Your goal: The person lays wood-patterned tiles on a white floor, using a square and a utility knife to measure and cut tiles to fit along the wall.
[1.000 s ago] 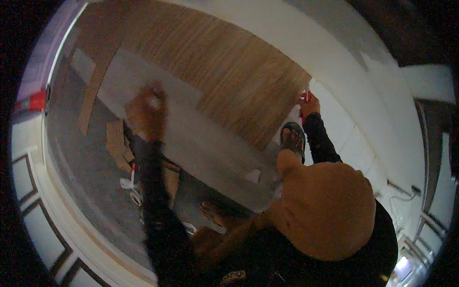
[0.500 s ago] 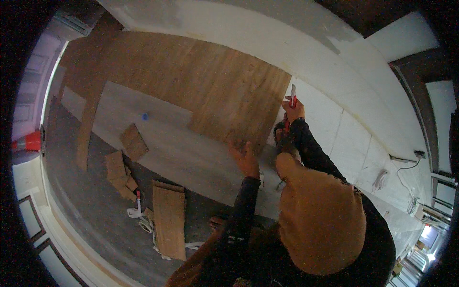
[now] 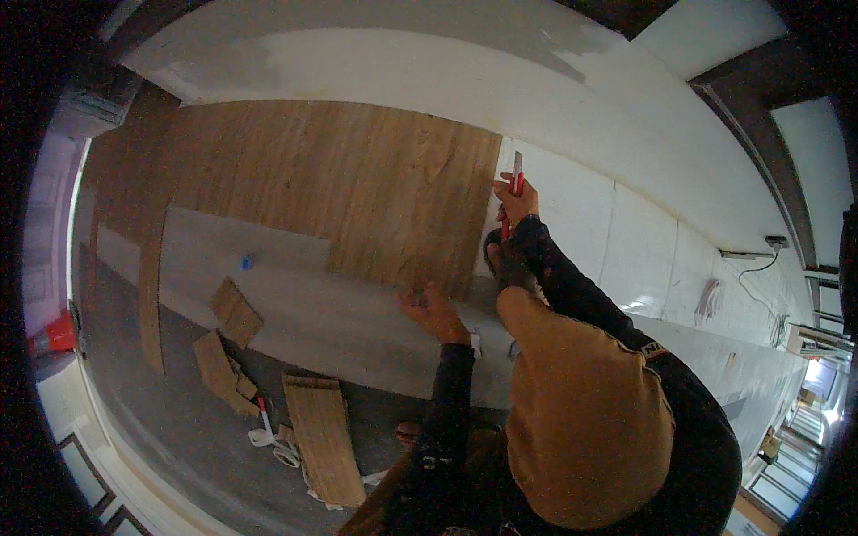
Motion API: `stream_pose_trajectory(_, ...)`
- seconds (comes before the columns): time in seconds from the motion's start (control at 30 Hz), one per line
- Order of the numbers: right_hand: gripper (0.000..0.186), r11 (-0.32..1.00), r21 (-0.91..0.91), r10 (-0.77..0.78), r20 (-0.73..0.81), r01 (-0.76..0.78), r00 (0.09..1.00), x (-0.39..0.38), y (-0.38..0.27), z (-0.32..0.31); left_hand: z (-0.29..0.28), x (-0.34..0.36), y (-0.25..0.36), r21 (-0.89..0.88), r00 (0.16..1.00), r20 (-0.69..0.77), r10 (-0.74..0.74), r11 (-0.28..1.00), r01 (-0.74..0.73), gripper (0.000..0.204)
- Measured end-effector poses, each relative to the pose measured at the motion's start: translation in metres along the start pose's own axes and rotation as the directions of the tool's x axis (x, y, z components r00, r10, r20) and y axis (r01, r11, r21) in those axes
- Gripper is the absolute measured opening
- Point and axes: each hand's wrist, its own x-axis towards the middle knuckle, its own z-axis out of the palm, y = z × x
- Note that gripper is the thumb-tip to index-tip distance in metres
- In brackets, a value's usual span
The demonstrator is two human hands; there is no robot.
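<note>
Left hand (image 3: 434,314) is half-curled at the near edge of the wood-look flooring (image 3: 384,188), can't tell if it's gripping anything. Further out, the right hand (image 3: 520,198) has a red utility knife (image 3: 517,183), blade toward the wall (image 3: 429,80), just beside the flooring's right edge.

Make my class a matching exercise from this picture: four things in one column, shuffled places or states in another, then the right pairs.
1. Right hand
2. Left hand
3. Small blue object
4. White roll

A. On the pale grey strip
B. Gripping a red-handled knife
C. Beside a loose brown plank
D. By the lower edge of the brown flooring

Pairs: 1-B, 2-D, 3-A, 4-C
</note>
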Motion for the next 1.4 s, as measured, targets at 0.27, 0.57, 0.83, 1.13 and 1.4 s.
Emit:
stream_pose_trajectory(0.27, 0.032, 0.998, -0.033, -0.053, 0.014, 0.054, 0.998, 0.002, -0.01, -0.004, 0.0, 0.008, -0.017, -0.05, 0.999, -0.008, 0.037, 0.998, -0.038, 0.067)
stream_pose_trajectory(0.57, 0.035, 0.998, 0.051, 0.024, -0.037, -0.022, 0.999, -0.003, -0.018, 0.004, 0.001, 0.003, -0.003, -0.051, 0.998, -0.004, 0.068, 0.996, -0.068, 0.064)
stream_pose_trajectory(0.83, 0.038, 0.99, 0.112, 0.091, -0.034, -0.087, 0.995, -0.004, -0.015, 0.007, -0.012, 0.025, -0.025, -0.052, 0.996, -0.039, 0.077, 0.996, -0.079, 0.06)
stream_pose_trajectory(1.13, 0.04, 0.977, 0.154, 0.145, 0.013, -0.145, 0.989, 0.007, -0.005, -0.005, -0.004, 0.027, 0.004, 0.001, 0.941, -0.101, 0.322, 0.946, -0.323, 0.036)
stream_pose_trajectory(1.4, 0.04, 0.956, 0.241, 0.146, 0.106, -0.168, 0.984, 0.017, 0.002, -0.018, 0.005, 0.014, 0.027, 0.074, 0.979, -0.151, 0.137, 0.989, -0.127, 0.046)
